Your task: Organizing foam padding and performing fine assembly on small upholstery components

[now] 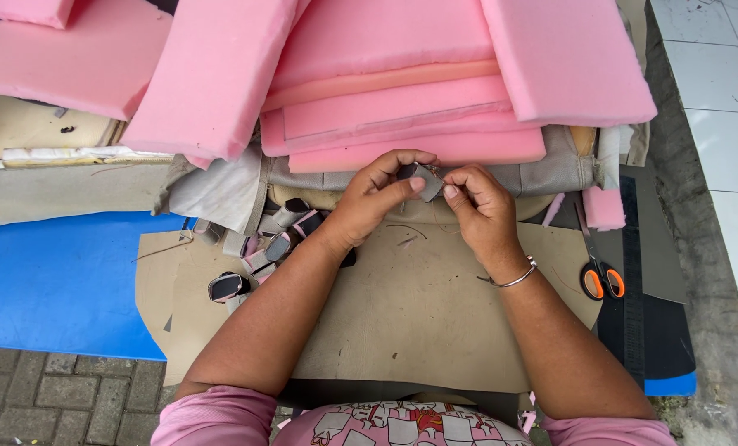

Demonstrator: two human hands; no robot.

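I see small grey strap pieces [257, 252] lying at left on the tan sheet [418, 314]. My left hand [377, 198] pinches a small grey piece [419, 176], perhaps a buckle; my right hand [476, 202] closes fingertips on its edge. Orange-handled scissors [600, 277] lie rightmost.

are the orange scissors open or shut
Shut: the scissors lie flat on the work surface, orange handle loops side by side and touching, blades together pointing away.
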